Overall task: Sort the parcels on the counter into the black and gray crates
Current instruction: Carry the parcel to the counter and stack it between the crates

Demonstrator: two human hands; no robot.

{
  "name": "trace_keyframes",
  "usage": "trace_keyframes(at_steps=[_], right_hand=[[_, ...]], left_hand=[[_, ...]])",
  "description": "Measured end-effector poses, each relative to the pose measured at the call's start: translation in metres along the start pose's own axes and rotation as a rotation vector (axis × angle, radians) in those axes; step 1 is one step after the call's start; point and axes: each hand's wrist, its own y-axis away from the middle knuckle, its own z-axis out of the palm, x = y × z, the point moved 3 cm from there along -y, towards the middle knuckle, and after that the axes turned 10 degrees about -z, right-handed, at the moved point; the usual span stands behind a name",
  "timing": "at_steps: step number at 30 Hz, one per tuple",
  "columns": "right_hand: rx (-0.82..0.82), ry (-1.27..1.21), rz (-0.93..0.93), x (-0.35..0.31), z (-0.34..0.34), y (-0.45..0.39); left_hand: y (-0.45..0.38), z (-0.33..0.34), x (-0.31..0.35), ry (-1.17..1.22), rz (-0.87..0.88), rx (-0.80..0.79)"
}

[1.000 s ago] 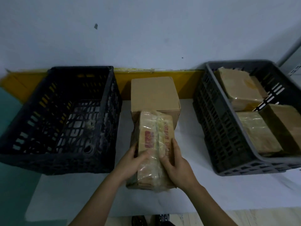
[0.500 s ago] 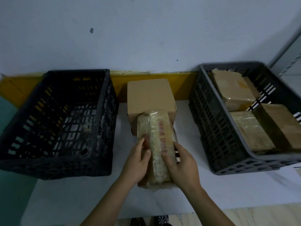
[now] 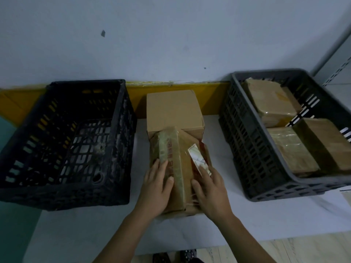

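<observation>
Head camera view: a taped parcel (image 3: 176, 168) lies on the white counter (image 3: 95, 230) in the middle, between two crates. Its long side runs from 6 o'clock up to 12 o'clock, away from the person. The far end touches, or nearly touches, a bigger plain box (image 3: 173, 109) behind it.

The left hand (image 3: 155, 185) is on the parcel's left side, fingers pointing up toward 12 o'clock, thumb on top. The right hand (image 3: 210, 190) is on the right side, fingers spread a little over the top and edge, near a white label (image 3: 199, 161). Both hands seem to hold the parcel between them, but I cannot tell if it is lifted off the counter yet.

The black crate (image 3: 28, 149) sits at 9 o'clock and looks to have no parcels in it. The gray crate (image 3: 247, 149) sits at 3 o'clock and has a few brown parcels (image 3: 273, 99) inside. Both crates look about as close to the parcel. I think the next move is to lift it and swing it sideways over one crate wall. Which crate is right, I cannot tell.
</observation>
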Motion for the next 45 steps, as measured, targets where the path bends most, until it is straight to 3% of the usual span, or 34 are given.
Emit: trace_keyframes(at_steps=[5, 9, 12, 19, 25, 33, 40, 45], right_hand=[[-0.151, 0.018, 0.229, 0.041, 0.019, 0.004], [-0.178, -0.017, 0.206, 0.050, 0.028, 0.003], [-0.205, -0.023, 0.169, 0.054, 0.032, 0.001], [-0.266, -0.079, 0.131, 0.058, 0.041, 0.001], [-0.242, -0.138, 0.144, 0.055, 0.030, 0.002], [-0.087, -0.082, -0.009, 0.015, -0.053, 0.015], [0.065, -0.085, -0.062, -0.034, -0.127, 0.021], [0.145, -0.115, -0.156, -0.071, -0.154, 0.001]], left_hand=[[-0.002, 0.004, -0.017, 0.103, -0.155, -0.145], [-0.005, 0.011, -0.026, 0.168, -0.144, -0.177], [-0.014, 0.012, -0.032, 0.078, -0.140, -0.115], [-0.018, 0.025, -0.048, -0.113, -0.165, -0.136], [-0.013, 0.022, -0.039, 0.003, -0.214, -0.173], [0.032, -0.011, 0.019, -0.013, -0.109, 0.181], [0.057, -0.064, 0.083, -0.045, 0.047, 0.363], [0.065, -0.101, 0.108, 0.079, 0.096, 0.501]])
